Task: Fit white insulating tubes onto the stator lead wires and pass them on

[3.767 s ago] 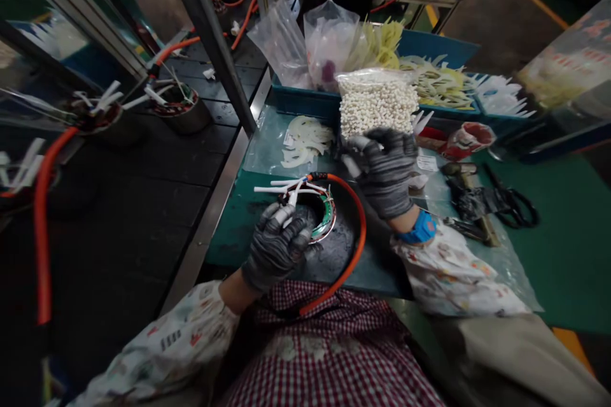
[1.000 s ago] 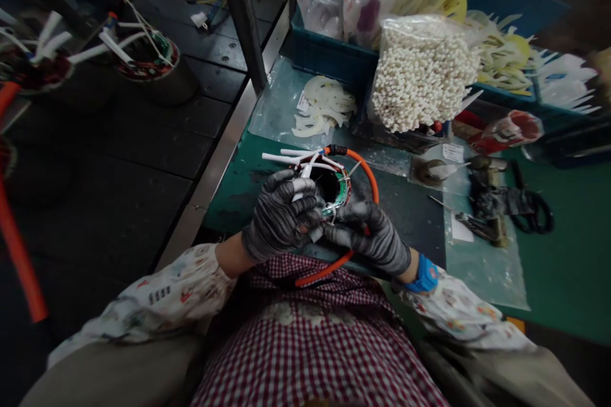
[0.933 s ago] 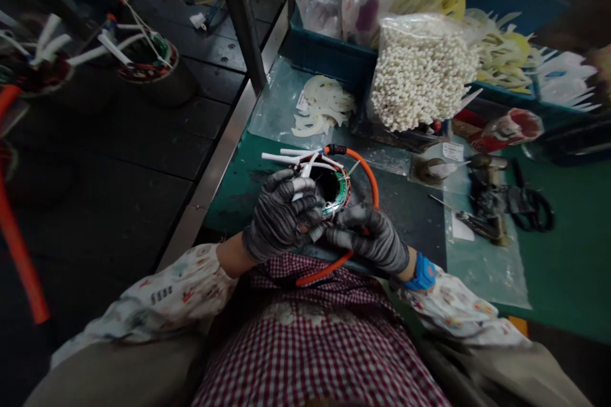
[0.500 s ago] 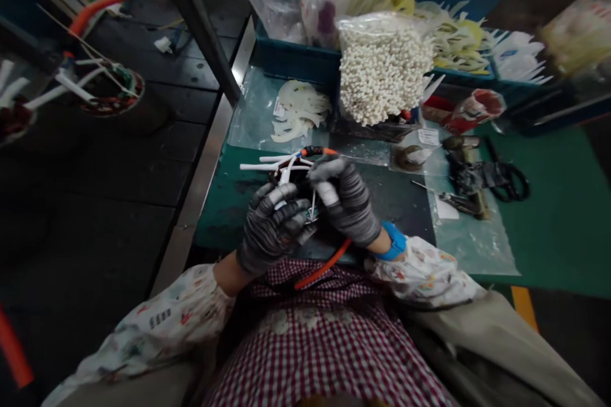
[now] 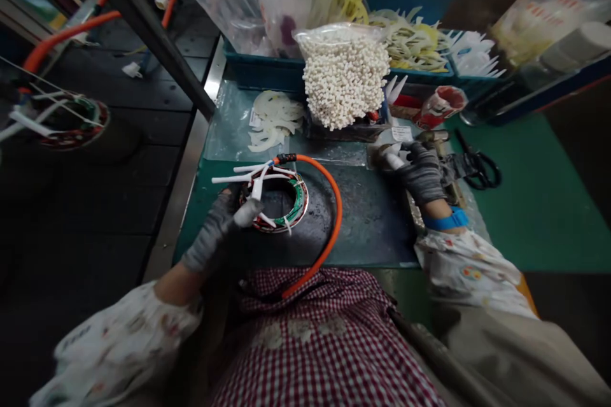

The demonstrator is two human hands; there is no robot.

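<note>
A round wound stator [image 5: 281, 203] with green, red and white windings lies on the dark mat [image 5: 367, 222]. White sleeved leads stick out to its left, and a thick orange cable [image 5: 334, 216] loops round its right side toward my lap. My left hand [image 5: 214, 232], in a grey glove, grips the stator's left rim. My right hand [image 5: 420, 171], also gloved, has reached out to the right, with its fingers curled over small things by a clear bag near the tools. What it holds is hidden.
A clear bag of small white pieces [image 5: 346, 76] stands behind the mat, with blue bins [image 5: 267, 72] of yellow and white strips beyond. White curved insulators [image 5: 274, 127] lie on plastic. Black scissors [image 5: 480, 168] and pliers rest on the green table. Another stator [image 5: 71, 127] sits on the conveyor at left.
My right hand has left the stator and moved right toward the tools. My left hand has slid to the stator's left rim. The view has shifted left.
</note>
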